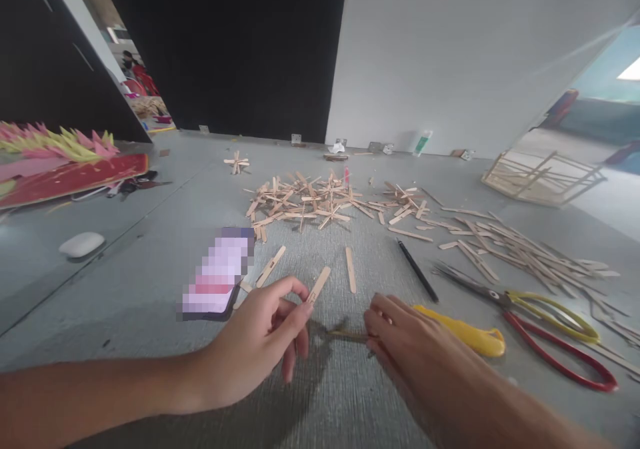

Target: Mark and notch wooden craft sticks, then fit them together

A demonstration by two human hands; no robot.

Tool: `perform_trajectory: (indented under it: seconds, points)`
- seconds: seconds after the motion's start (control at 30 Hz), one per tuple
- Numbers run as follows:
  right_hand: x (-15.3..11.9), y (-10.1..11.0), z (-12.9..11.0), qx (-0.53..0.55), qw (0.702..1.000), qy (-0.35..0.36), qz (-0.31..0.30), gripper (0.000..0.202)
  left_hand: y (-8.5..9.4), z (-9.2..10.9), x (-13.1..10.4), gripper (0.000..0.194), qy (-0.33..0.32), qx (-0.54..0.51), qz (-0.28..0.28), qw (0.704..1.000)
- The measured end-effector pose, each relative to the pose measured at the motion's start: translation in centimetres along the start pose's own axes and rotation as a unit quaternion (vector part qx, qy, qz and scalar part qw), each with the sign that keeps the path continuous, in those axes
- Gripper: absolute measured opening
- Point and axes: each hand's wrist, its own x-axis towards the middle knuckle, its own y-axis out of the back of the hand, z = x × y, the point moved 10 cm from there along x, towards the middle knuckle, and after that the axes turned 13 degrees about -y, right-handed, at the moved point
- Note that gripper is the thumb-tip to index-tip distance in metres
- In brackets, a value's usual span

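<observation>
My left hand [270, 332] pinches a short flat wooden craft stick [319, 286] between thumb and forefinger; its upper end points up and to the right, and a dark notch shows near my fingertips. My right hand [407, 342] is closed around a thin, narrow strip [347, 334] whose end sticks out to the left; its kind I cannot make out. Ahead of my hands lie a notched craft stick [271, 266] and a plain one [350, 270]. A yellow handle-shaped thing [465, 332] lies beside my right hand, partly hidden by it.
A phone [217, 276] lies left of my hands. On the right are scissors [500, 299] with yellow and red handles, a black pen [417, 270] and a pile of thin wooden strips [520, 246]. Many stick pieces [305, 199] are heaped ahead. A white oval object [83, 244] sits far left.
</observation>
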Motion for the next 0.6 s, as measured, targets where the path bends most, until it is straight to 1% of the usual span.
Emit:
perform_trajectory:
  seconds: [0.07,0.17,0.27,0.33,0.4,0.5,0.6]
  points:
    - [-0.3,-0.3,0.8,-0.003,1.0,-0.013,-0.016,0.02,0.0,0.1,0.1,0.032,-0.004,0.004,-0.002,1.0]
    - [0.0,0.4,2.0,0.009,0.999,-0.052,-0.008,0.016,0.1,-0.2,0.2,0.032,-0.007,0.016,-0.003,1.0]
    - [0.6,1.0,2.9,0.048,0.993,-0.109,0.017,0.012,-0.2,-1.5,0.0,0.03,0.021,0.013,-0.012,1.0]
    - [0.3,1.0,2.8,0.085,0.988,-0.122,0.038,0.012,-0.9,-2.7,-0.4,0.032,0.054,-0.006,-0.032,0.998]
    - [-0.5,0.5,1.8,0.11,0.989,-0.084,0.051,0.022,-1.5,-3.4,-0.7,0.035,0.072,-0.024,-0.05,0.996]
    - [-2.4,-0.9,0.0,0.108,0.992,0.011,0.062,0.037,-2.0,-3.6,-0.7,0.039,0.072,-0.032,-0.062,0.995]
    - [-3.8,-1.7,-0.3,0.084,0.992,0.052,0.081,0.042,-2.2,-3.2,-0.5,0.039,0.05,-0.018,-0.064,0.997]
